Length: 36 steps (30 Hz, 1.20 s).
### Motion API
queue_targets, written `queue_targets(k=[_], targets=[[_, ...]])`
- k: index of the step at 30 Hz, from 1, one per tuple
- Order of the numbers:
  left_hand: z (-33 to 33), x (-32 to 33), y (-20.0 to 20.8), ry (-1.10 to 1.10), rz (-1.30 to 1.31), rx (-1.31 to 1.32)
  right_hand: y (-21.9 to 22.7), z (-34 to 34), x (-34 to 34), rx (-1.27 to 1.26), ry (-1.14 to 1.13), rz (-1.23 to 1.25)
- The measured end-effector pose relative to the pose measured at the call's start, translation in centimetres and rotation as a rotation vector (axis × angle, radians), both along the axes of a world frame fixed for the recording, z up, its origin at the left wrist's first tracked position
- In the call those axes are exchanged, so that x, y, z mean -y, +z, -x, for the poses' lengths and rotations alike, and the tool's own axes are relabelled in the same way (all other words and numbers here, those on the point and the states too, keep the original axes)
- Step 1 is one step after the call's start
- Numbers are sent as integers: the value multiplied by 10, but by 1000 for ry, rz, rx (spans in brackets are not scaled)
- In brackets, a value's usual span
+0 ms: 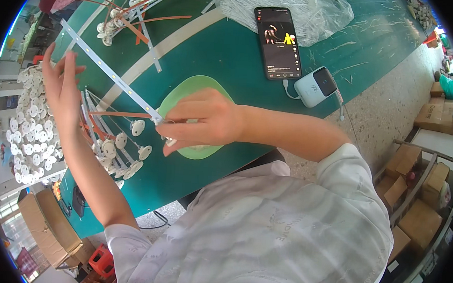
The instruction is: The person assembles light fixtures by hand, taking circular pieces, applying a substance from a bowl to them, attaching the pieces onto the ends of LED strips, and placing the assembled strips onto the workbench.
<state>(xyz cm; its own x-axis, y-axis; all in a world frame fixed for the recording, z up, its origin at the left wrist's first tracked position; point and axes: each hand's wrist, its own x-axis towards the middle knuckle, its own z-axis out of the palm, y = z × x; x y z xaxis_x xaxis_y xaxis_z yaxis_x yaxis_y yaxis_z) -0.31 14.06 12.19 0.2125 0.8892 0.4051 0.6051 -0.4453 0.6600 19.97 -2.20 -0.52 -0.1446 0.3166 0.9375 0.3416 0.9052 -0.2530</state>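
Observation:
My right hand [207, 118] is closed in a pinch at the lower end of a white LED strip [114, 76] dotted with small yellow chips. A small white piece [170, 141] shows under its fingertips, partly hidden. The strip slants up to the far left, its far end in the air or over the table; I cannot tell which. Beside that end my left hand [61, 87] is raised, fingers spread, holding nothing. Beneath my right hand lies a light green bowl [199, 85], its contents mostly covered. Between my forearms rest several white round-ended pieces [109, 149] with strips and orange-brown bands.
A big heap of white round pieces [32, 129] stands at the left. More strips and bands [140, 24] lie at the far side. A phone [278, 43], cabled to a white power bank [315, 87], lies near clear plastic bags [312, 12]. Cardboard boxes [421, 223] fill a right-hand shelf.

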Motion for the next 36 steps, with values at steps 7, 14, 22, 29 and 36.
queue_targets(k=[7, 14, 22, 29, 36], targets=[[12, 102, -37, -565, 75, 15, 4, 2, -7, 3, -202, -7], [-5, 128, -77, -637, 78, -82, 6, 2, -2, 260, -154, 118], [1, 142, -105, -482, -55, -152, -6, 8, 1, 296, -214, 100], [7, 135, -111, -456, -116, -84, -3, 7, -5, 386, -112, 200], [7, 136, -109, -451, -91, -68, -3, 11, -9, 257, -109, 138]])
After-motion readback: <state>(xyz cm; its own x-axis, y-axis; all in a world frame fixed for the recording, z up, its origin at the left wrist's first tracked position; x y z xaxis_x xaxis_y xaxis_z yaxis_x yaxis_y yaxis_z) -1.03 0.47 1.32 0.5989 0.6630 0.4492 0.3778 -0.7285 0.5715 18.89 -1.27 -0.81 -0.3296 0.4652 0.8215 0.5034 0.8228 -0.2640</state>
